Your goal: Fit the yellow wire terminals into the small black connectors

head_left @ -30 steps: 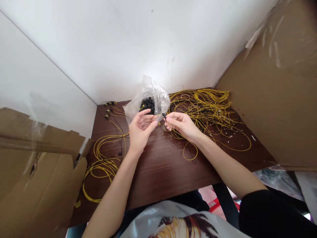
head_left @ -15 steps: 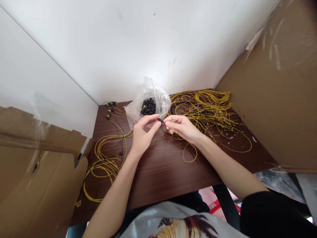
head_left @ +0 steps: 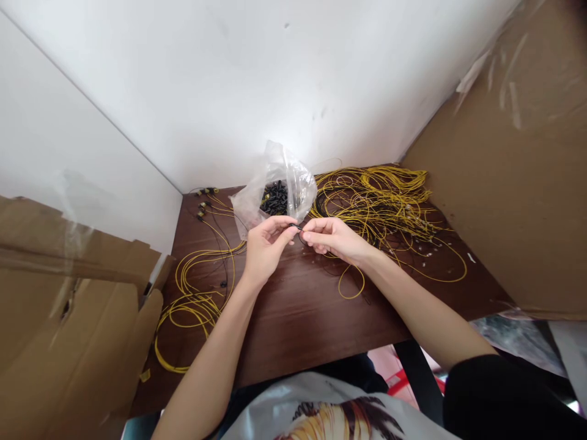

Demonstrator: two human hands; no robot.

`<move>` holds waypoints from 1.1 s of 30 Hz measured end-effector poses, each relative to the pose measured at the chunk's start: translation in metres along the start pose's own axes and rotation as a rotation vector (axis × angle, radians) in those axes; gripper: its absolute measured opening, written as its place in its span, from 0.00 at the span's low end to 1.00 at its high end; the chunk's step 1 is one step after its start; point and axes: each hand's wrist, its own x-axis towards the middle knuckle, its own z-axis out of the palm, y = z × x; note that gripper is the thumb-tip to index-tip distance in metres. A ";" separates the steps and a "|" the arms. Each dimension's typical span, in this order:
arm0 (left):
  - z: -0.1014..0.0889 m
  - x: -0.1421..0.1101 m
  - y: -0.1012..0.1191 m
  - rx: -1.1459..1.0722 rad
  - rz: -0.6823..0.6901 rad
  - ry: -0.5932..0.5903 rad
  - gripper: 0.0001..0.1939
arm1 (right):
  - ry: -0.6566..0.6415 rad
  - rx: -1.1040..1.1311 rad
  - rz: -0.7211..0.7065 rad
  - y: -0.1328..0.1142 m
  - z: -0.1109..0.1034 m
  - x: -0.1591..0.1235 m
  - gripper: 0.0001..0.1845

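White walls point(head_left: 293, 79) rise behind a dark reddish-brown bench point(head_left: 293, 318) with a faint wood grain (a little glossy near the middle). Taking the hands as the dial's centre, a creased cardboard sheet point(head_left: 87, 330) stands at eight o'clock and a taller cardboard panel point(head_left: 513, 195), streaked with shiny tape, at three. Yellow cable loops point(head_left: 183, 299) lie at eight o'clock, nearer than the sheet; a dense yellow cable tangle point(head_left: 380, 189) spreads at two. Just off at eleven, a clear plastic bag point(head_left: 300, 189) gapes over black pieces point(head_left: 275, 198). At the centre, above the bench, is one small black piece point(head_left: 296, 227), slim and dark, slightly tilted, mostly covered by fingertips. Each grip is a pinch: left hand point(head_left: 270, 247) on its nine-o'clock end, right hand point(head_left: 337, 238) on its four-o'clock end.
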 end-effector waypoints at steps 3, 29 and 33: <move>-0.001 0.000 -0.001 0.024 0.005 0.025 0.07 | 0.014 -0.016 0.002 0.000 -0.001 0.000 0.14; -0.003 0.000 -0.005 0.214 0.169 -0.003 0.10 | 0.042 -0.073 -0.156 0.002 -0.002 0.003 0.10; -0.003 -0.001 -0.005 0.123 0.077 0.029 0.11 | 0.055 -0.020 -0.145 0.005 -0.006 0.004 0.11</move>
